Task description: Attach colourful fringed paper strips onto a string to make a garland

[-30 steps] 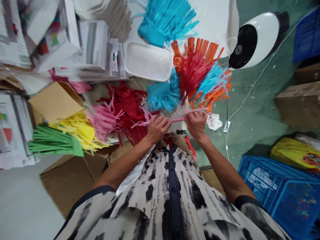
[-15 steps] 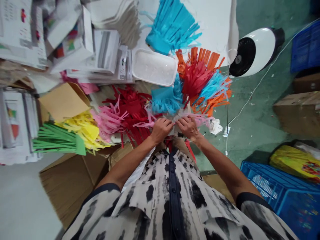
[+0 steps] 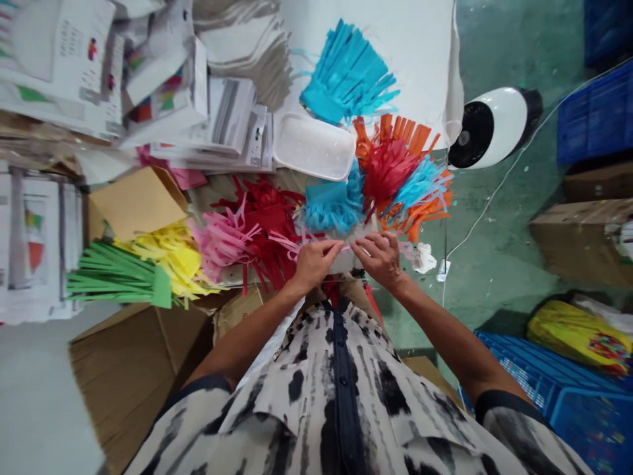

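Observation:
My left hand [image 3: 316, 261] and my right hand [image 3: 378, 257] are close together at the table's near edge, fingers pinched on a pink tissue strip that runs out past both hands. Just beyond them lies a blue fringed bundle [image 3: 327, 204]. Left of my left hand are a red fringed bundle [image 3: 270, 231] and a pink fringed bundle [image 3: 225, 237]. Beyond my right hand, red fringe [image 3: 388, 171], light blue fringe [image 3: 418, 185] and orange fringe [image 3: 415, 135] overlap. A crumpled white piece [image 3: 422, 258] lies to the right.
A white plastic tray [image 3: 314, 146] stands past the bundles, near a larger blue fringe [image 3: 349, 72]. Yellow fringe [image 3: 171, 257], green fringe [image 3: 113, 274] and boxed packages [image 3: 230, 115] are at the left. A white-and-black fan [image 3: 499, 126] and blue crate [image 3: 558, 376] are at the right.
My hands have drawn slightly apart, with the pink strip still between them. The head view has shifted a little, so the table items appear lower.

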The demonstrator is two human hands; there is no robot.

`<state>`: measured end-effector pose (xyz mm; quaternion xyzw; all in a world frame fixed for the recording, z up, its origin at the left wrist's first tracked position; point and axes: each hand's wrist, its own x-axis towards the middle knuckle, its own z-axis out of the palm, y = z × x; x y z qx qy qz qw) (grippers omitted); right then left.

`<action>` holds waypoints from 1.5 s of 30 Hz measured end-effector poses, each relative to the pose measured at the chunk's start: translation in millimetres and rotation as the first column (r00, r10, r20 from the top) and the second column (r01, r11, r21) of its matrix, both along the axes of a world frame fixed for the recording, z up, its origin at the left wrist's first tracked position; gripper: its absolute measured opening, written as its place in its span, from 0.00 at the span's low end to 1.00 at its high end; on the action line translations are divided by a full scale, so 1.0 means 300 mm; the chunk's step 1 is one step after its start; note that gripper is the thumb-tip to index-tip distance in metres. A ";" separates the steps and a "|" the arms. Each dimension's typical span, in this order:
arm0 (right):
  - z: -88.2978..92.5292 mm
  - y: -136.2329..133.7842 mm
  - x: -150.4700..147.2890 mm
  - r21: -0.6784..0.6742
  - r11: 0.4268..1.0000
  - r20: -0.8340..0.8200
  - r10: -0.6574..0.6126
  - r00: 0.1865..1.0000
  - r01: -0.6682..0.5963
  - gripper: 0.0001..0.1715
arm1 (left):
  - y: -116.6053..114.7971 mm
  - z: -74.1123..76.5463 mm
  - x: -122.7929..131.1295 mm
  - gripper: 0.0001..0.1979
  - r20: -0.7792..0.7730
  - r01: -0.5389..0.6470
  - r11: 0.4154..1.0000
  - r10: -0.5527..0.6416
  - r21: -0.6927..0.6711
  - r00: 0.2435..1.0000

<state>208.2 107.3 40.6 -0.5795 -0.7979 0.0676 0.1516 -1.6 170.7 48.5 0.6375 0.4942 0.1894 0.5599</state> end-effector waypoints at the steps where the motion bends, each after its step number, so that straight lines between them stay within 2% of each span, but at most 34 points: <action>1: 0.027 0.004 0.003 0.013 1.000 -0.032 -0.006 0.999 0.007 0.15 | 0.012 0.024 -0.002 0.18 0.077 -0.004 0.988 0.016 -0.154 0.997; 3: 0.081 0.016 0.006 0.034 0.999 -0.096 -0.024 0.995 0.028 0.16 | 0.040 0.067 -0.004 0.21 0.229 0.043 0.903 0.063 -0.427 0.971; 5: 0.132 0.033 0.001 0.055 0.997 -0.136 -0.055 0.989 0.063 0.16 | 0.061 0.102 -0.006 0.22 0.317 0.061 0.792 0.171 -0.607 0.933; 8: 0.201 0.060 -0.029 0.096 0.985 -0.171 -0.125 0.977 0.143 0.14 | 0.072 0.144 -0.010 0.24 0.350 0.060 0.664 0.313 -0.745 0.883; 10: 0.241 0.078 -0.065 0.102 0.969 -0.231 -0.197 0.953 0.225 0.11 | 0.073 0.167 -0.014 0.23 0.356 0.081 0.624 0.330 -0.778 0.874; 11: 0.258 0.086 -0.086 0.078 0.959 -0.285 -0.241 0.927 0.274 0.09 | 0.074 0.177 -0.015 0.23 0.359 0.080 0.636 0.323 -0.768 0.876; 13: 0.285 0.105 -0.129 -0.054 0.930 -0.447 -0.349 0.824 0.364 0.06 | 0.082 0.198 -0.018 0.21 0.372 0.029 0.733 0.310 -0.680 0.875; 15: 0.299 0.129 -0.164 -0.262 0.886 -0.618 -0.458 0.639 0.382 0.10 | 0.096 0.215 -0.020 0.18 0.412 -0.065 0.852 0.316 -0.520 0.854; 16: 0.302 0.143 -0.177 -0.348 0.863 -0.675 -0.502 0.541 0.366 0.12 | 0.104 0.222 -0.021 0.16 0.440 -0.103 0.887 0.321 -0.450 0.839; 18: 0.303 0.173 -0.195 -0.437 0.836 -0.731 -0.545 0.410 0.333 0.11 | 0.118 0.228 -0.026 0.14 0.484 -0.129 0.906 0.330 -0.403 0.810; 19: 0.302 0.187 -0.202 -0.445 0.837 -0.744 -0.543 0.388 0.317 0.11 | 0.122 0.227 -0.029 0.14 0.491 -0.123 0.898 0.341 -0.422 0.802; 21: 0.298 0.207 -0.217 -0.431 0.862 -0.765 -0.506 0.397 0.268 0.09 | 0.128 0.221 -0.038 0.15 0.475 -0.130 0.856 0.397 -0.501 0.785; 24: 0.277 0.206 -0.248 -0.416 0.894 -0.766 -0.443 0.466 0.167 0.14 | 0.140 0.206 -0.057 0.16 0.444 -0.235 0.773 0.553 -0.589 0.705; 28: 0.216 0.167 -0.276 -0.381 0.917 -0.608 -0.347 0.714 0.121 0.09 | 0.180 0.194 -0.098 0.18 0.430 -0.403 0.707 0.687 -0.581 0.586; 30: 0.196 0.170 -0.271 -0.374 0.923 -0.523 -0.289 0.802 0.089 0.11 | 0.197 0.194 -0.122 0.17 0.431 -0.446 0.707 0.696 -0.549 0.575; 31: 0.196 0.183 -0.265 -0.368 0.925 -0.502 -0.288 0.815 0.100 0.10 | 0.202 0.196 -0.132 0.17 0.433 -0.455 0.718 0.687 -0.527 0.583; 34: 0.234 0.260 -0.259 -0.333 0.930 -0.559 -0.326 0.762 0.154 0.11 | 0.200 0.203 -0.151 0.14 0.441 -0.438 0.777 0.622 -0.452 0.647; 38: 0.308 0.366 -0.302 -0.333 0.939 -0.701 -0.309 0.642 0.088 0.09 | 0.183 0.203 -0.150 0.14 0.438 -0.379 0.825 0.549 -0.418 0.712; 41: 0.319 0.404 -0.334 -0.334 0.936 -0.697 -0.324 0.640 0.110 0.12 | 0.178 0.190 -0.146 0.14 0.430 -0.393 0.801 0.581 -0.451 0.691; 45: 0.260 0.486 -0.303 -0.336 0.941 -0.659 -0.269 0.703 0.045 0.15 | 0.179 0.170 -0.146 0.16 0.354 -0.468 0.721 0.672 -0.510 0.650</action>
